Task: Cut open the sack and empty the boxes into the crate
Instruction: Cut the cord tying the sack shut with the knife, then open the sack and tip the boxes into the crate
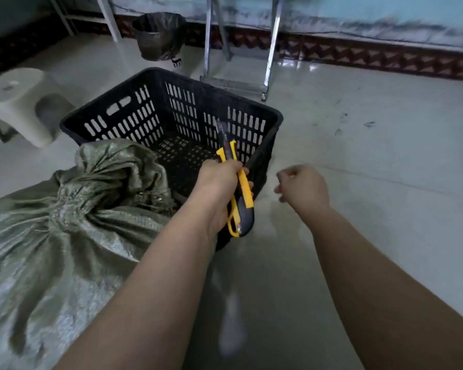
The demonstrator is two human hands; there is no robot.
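The floor in front of you is pale and glossy, and the green woven sack sprawls across its left side, still tied shut at a gathered neck that leans against the near left corner of the crate. That black slotted crate stands just beyond the sack, its open top towards you and only bare lattice visible inside. Further back stand a metal stepladder, a lined waste bin and, off to the left, a pale plastic stool. Your left hand hangs over the crate's near right corner with its grip closed around a yellow and black utility knife, the blade end pointing away from you over the crate interior. Your right hand hovers just right of the knife, apart from it, fingers loosely curled and holding nothing. No boxes show; the sack hides its contents.
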